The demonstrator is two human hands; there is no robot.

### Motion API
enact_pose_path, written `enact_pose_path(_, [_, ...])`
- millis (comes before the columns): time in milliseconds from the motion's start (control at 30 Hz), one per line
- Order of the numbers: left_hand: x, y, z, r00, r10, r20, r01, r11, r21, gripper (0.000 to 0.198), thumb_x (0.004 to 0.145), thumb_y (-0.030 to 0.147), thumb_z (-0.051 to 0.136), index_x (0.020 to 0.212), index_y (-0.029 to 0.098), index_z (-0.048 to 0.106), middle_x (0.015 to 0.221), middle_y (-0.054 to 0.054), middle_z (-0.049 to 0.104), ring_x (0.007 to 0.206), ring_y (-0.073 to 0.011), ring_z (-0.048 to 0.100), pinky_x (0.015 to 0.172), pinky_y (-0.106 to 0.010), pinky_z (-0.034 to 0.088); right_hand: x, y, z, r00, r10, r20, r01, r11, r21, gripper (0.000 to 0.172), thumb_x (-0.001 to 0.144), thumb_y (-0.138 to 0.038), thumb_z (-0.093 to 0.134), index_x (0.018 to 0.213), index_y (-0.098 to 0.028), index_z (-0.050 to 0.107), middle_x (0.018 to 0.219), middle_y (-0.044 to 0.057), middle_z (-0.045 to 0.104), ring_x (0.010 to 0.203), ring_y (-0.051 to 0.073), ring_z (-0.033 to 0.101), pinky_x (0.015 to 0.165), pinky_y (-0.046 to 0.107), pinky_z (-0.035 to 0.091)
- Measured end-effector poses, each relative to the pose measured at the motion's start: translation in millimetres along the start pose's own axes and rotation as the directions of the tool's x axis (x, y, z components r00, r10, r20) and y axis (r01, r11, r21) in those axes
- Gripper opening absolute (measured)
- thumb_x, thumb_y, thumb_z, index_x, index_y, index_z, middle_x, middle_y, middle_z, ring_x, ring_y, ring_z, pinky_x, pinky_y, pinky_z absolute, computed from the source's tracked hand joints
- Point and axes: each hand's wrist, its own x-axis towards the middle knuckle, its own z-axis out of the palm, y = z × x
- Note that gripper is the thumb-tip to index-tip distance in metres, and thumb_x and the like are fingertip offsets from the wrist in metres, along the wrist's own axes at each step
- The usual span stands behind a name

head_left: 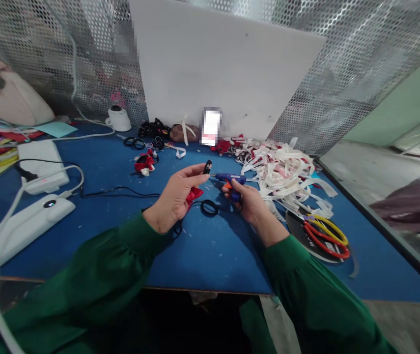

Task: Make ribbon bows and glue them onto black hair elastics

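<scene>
My left hand (pixel 175 199) is closed, pinching a black hair tie (pixel 208 167) upright between thumb and forefinger. A red fabric bow (pixel 194 195) shows beneath that hand; whether the other fingers hold it I cannot tell. Wrapped in my right hand (pixel 251 202) is a blue glue gun (pixel 228 177) with an orange trigger. Its nozzle points left, at or very near the black hair tie and my left thumb tip. A loose black hair tie (pixel 209 208) lies on the blue table between the two hands.
White ribbon strips (pixel 279 164) are heaped at the right, near red- and yellow-handled scissors (pixel 327 236). Behind my hands stand a lit phone (pixel 210 127) and a white board (pixel 224 64). A red bow (pixel 146 162), a power strip (pixel 21 231) and cables lie left.
</scene>
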Motion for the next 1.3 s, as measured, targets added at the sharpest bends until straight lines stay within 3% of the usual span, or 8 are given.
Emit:
enact_pose_path(167, [-0.7,-3.5,1.0,1.000,0.000,0.025,0.000,1.000,-0.013,0.024,0.067,0.006,0.081,0.088,0.015,0.077,0.073,0.000,0.071,0.051,-0.0048,0.052,0.049,-0.018,0.042,8.0,3.3,-10.9,0.994,-0.107,-0.033,0.099,0.978,-0.186,0.030,0.073,-0.037,0.085,0.081,-0.014,0.069,0.078,0.008,0.071,0.067,0.015,0.067,0.053,0.023,0.054])
enact_pose_path(233, [0.6,-6.2,0.4,0.999,0.006,0.035,-0.006,1.000,-0.010,0.024,0.067,0.008,0.082,0.089,0.015,0.078,0.079,-0.001,0.073,0.055,-0.0053,0.056,0.050,-0.018,0.044,5.9,1.4,-13.7,0.962,-0.260,-0.081,0.212,0.901,-0.378,0.031,0.071,-0.039,0.085,0.085,-0.015,0.070,0.081,0.006,0.068,0.072,0.016,0.063,0.056,0.025,0.051])
enact_pose_path(367, [3.6,-15.4,0.2,0.998,0.056,0.015,-0.056,0.998,-0.010,0.027,0.065,0.009,0.083,0.091,0.015,0.078,0.093,-0.004,0.076,0.072,-0.0079,0.065,0.062,-0.018,0.049,-12.8,-5.5,-4.8,0.747,-0.665,-0.016,0.491,0.568,-0.661,0.028,0.072,-0.038,0.082,0.094,-0.022,0.072,0.102,0.006,0.066,0.097,0.021,0.058,0.080,0.032,0.049])
enact_pose_path(433, [3.4,-20.6,1.2,0.995,0.096,0.016,-0.096,0.995,-0.008,0.028,0.064,0.010,0.083,0.091,0.015,0.078,0.095,-0.005,0.076,0.079,-0.0103,0.067,0.070,-0.020,0.052,-28.2,-6.1,7.7,0.803,-0.577,0.149,0.542,0.604,-0.584,0.020,0.081,-0.041,0.074,0.087,-0.022,0.072,0.091,0.004,0.068,0.088,0.019,0.060,0.082,0.032,0.047])
enact_pose_path(500, [1.8,-25.1,2.6,0.991,0.135,0.024,-0.136,0.991,0.018,0.028,0.064,0.011,0.083,0.091,0.015,0.079,0.094,-0.005,0.076,0.080,-0.0118,0.067,0.073,-0.022,0.053,-43.7,-2.8,22.2,0.886,-0.348,0.307,0.450,0.805,-0.386,0.025,0.084,-0.045,0.070,0.085,-0.021,0.071,0.080,0.003,0.069,0.078,0.017,0.061,0.076,0.031,0.048])
enact_pose_path(600, [-1.5,-29.6,3.9,0.986,0.166,0.026,-0.168,0.981,0.094,0.027,0.065,0.012,0.082,0.091,0.015,0.079,0.092,-0.005,0.076,0.076,-0.0117,0.066,0.069,-0.021,0.052,-59.0,6.6,39.0,0.912,-0.201,0.359,0.294,0.928,-0.227,0.023,0.076,-0.038,0.080,0.079,-0.019,0.067,0.072,0.001,0.069,0.069,0.014,0.063,0.071,0.029,0.049])
enact_pose_path(1033, [0.8,-29.6,4.6,0.996,0.086,-0.007,-0.086,0.996,-0.036,0.036,0.056,0.016,0.089,0.090,0.013,0.077,0.091,-0.004,0.075,0.076,-0.0127,0.068,0.072,-0.025,0.055,-59.1,-1.5,32.2,0.923,-0.311,0.226,0.323,0.946,-0.020,0.015,0.075,-0.024,0.080,0.078,-0.020,0.066,0.065,-0.005,0.063,0.058,0.008,0.054,0.058,0.021,0.045])
enact_pose_path(1300, [-1.1,-31.7,3.8,0.974,0.228,-0.007,-0.227,0.971,0.075,0.032,0.060,0.020,0.089,0.090,0.018,0.079,0.084,0.000,0.073,0.070,-0.0095,0.063,0.064,-0.021,0.051,-56.6,1.0,32.9,0.971,-0.064,0.232,0.066,0.998,-0.002,0.024,0.069,-0.031,0.085,0.081,-0.017,0.070,0.066,-0.002,0.065,0.058,0.008,0.057,0.055,0.020,0.045])
